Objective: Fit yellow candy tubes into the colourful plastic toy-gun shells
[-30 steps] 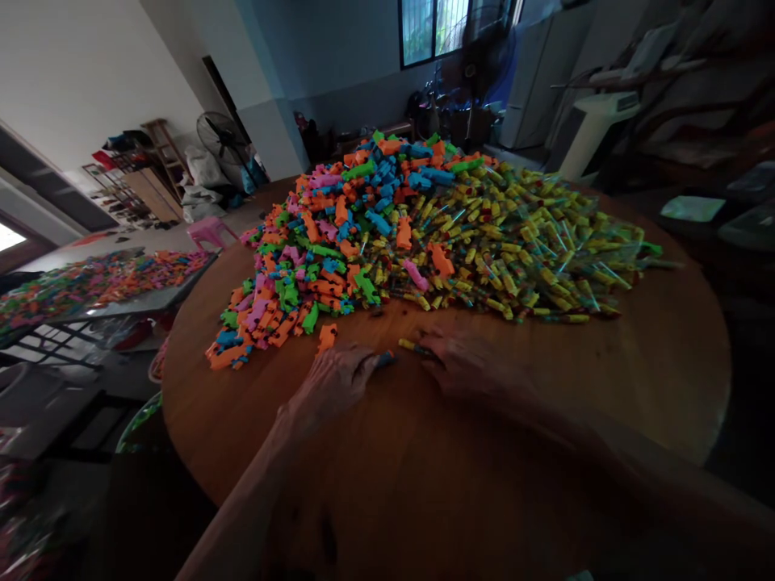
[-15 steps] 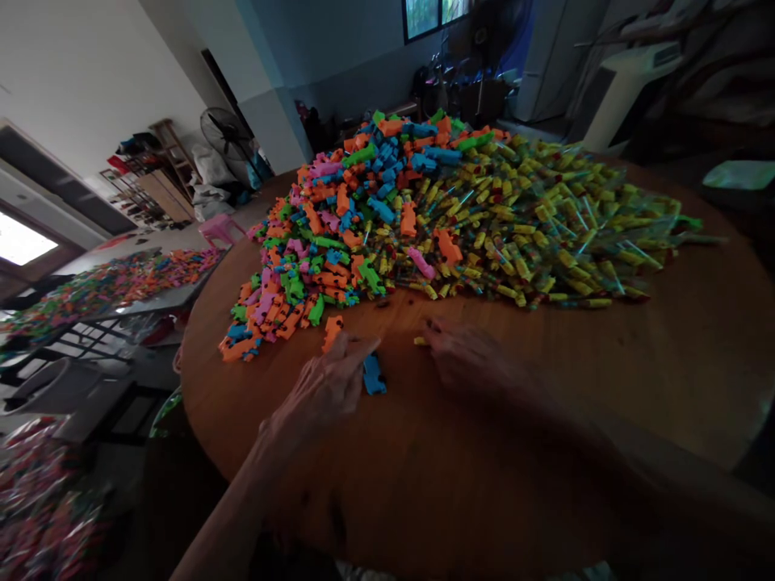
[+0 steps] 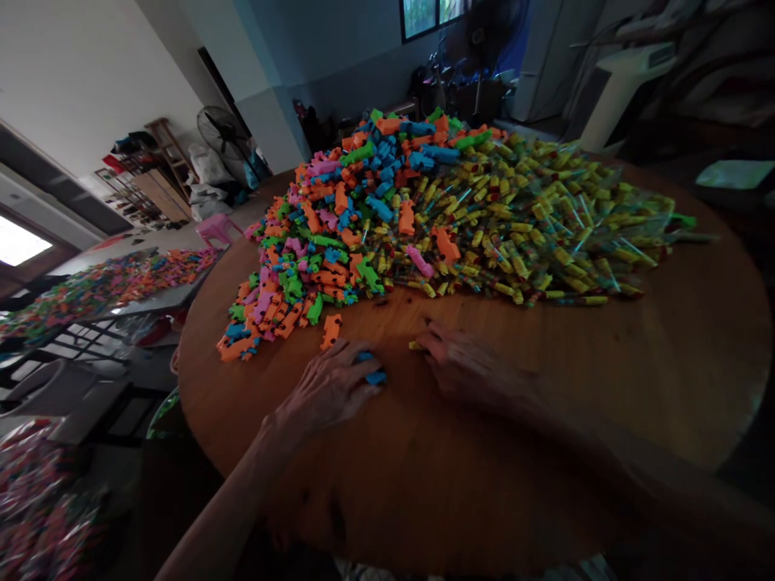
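My left hand (image 3: pixel 332 381) is closed round a blue toy car (image 3: pixel 376 377) on the round wooden table, its fingers over the top and its thumb along the near side. To the right, my right hand (image 3: pixel 455 355) pinches a small yellow-ended tube (image 3: pixel 415 345); only its yellow tip shows, and the fingers hide the rest. Just beyond the left hand lies a single orange toy car (image 3: pixel 331 332). Behind both hands rise a heap of coloured toy cars (image 3: pixel 312 258) and, to its right, a pile of yellow-ended tubes (image 3: pixel 538 218) in clear wrapping.
The round table (image 3: pixel 533 452) fills the middle of the view. On the left, another table holds more coloured toys (image 3: pixel 115 286), with a pink stool (image 3: pixel 218 228) beyond it. Packed bags (image 3: pixel 48 500) lie at lower left. Fans (image 3: pixel 221 133) stand farther back.
My left hand has closed over the blue toy car, which lay beside its fingers before. My right hand stays nearly in place with the yellow-ended tube.
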The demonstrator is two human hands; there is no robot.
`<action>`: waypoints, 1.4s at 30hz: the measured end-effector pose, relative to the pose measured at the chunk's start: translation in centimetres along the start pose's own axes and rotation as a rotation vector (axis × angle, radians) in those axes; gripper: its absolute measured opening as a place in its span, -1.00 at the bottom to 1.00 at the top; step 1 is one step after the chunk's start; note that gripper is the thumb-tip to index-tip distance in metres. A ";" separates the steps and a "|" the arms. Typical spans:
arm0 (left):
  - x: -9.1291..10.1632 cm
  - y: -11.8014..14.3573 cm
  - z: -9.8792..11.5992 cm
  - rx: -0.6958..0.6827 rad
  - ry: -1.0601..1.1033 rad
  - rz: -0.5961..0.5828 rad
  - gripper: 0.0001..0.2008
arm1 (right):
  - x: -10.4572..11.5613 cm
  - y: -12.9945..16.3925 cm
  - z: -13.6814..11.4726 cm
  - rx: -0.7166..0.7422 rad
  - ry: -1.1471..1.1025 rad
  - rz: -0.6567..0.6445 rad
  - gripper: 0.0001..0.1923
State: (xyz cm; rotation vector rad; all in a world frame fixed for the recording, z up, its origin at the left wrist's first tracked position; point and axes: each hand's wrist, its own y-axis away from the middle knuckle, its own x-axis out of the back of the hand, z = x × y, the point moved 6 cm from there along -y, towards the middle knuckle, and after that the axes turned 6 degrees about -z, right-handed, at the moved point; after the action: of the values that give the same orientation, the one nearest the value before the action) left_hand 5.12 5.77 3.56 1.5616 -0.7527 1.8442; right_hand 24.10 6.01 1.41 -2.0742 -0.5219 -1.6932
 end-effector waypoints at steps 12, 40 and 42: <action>-0.7 -3.5 -0.4 -0.026 0.055 0.120 -0.68 | 0.3 0.1 -1.0 0.040 -0.074 0.020 -0.68; -1.4 -2.9 -0.7 0.015 0.075 0.106 -0.81 | -0.4 -1.3 -1.7 0.079 0.019 -0.022 -0.72; -1.7 -3.0 -0.5 0.044 0.037 0.082 -0.81 | -0.4 -1.3 -1.9 0.094 0.051 -0.050 -0.70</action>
State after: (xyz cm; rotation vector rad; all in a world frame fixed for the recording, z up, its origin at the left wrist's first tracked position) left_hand 7.21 7.99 1.94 1.5410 -0.7745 1.9556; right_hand 21.73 6.08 1.42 -1.9620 -0.6292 -1.7108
